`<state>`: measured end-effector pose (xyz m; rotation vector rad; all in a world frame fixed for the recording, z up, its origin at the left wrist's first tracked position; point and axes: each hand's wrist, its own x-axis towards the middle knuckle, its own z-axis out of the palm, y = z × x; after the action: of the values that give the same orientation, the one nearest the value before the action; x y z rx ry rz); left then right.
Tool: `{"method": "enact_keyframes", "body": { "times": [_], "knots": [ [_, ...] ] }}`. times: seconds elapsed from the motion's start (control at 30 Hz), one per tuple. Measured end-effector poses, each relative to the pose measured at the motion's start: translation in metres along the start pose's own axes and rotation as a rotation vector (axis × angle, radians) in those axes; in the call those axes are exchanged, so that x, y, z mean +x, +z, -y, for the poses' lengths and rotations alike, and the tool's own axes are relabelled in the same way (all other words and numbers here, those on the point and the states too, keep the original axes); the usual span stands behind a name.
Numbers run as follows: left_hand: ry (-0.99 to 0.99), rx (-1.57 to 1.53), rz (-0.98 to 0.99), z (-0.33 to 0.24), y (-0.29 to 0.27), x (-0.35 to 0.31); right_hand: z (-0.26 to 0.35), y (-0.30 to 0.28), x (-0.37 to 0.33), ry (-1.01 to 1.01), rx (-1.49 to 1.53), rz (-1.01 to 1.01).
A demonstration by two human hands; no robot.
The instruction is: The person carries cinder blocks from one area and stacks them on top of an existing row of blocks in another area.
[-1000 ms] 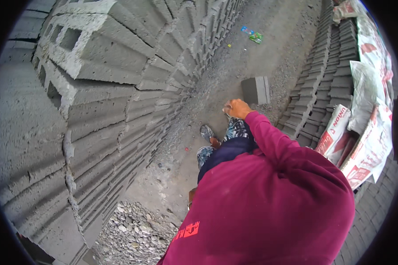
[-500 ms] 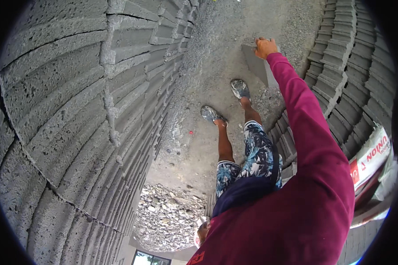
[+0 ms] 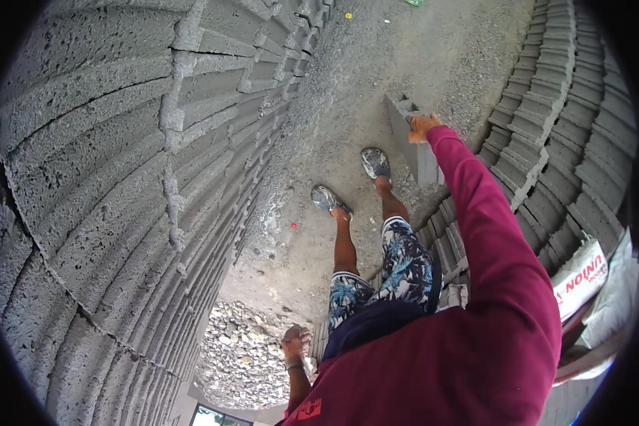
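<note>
My right hand (image 3: 424,128) reaches out at the end of a maroon sleeve and grips the top edge of a grey hollow concrete block (image 3: 423,163). The block is on edge, close to the gravelly ground, just right of my feet. Whether it touches the ground I cannot tell. Down by my waist on the left hangs my left hand (image 3: 296,343), its fingers curled in with nothing visible in them. A pile of loose gravel (image 3: 238,355) lies beyond that hand.
A tall stack of concrete blocks (image 3: 106,177) lines the left side. More stacked blocks (image 3: 539,128) stand along the right. White sacks (image 3: 582,277) lie at the lower right. Clog-type shoes (image 3: 375,164) are on my feet, and a small red object (image 3: 294,225) lies on the ground.
My right hand and the block have come closer to me, and the block's angle has changed. My left hand has come out from beside my body into fuller view. The whole view has shifted slightly.
</note>
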<state>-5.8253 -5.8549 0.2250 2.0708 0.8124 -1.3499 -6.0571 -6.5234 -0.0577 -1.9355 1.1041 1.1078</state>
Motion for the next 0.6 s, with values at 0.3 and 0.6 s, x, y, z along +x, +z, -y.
{"method": "enact_keyframes", "body": {
  "times": [0.3,0.6],
  "knots": [
    [0.494,0.403,0.321,-0.188,0.266,0.043,0.005,0.009,-0.173,0.005,0.217,-0.154],
    [-0.271,0.119,0.959,-0.087,0.402,-0.079,0.07,-0.097,-0.469,0.083,0.558,-0.372]
  ]
}}
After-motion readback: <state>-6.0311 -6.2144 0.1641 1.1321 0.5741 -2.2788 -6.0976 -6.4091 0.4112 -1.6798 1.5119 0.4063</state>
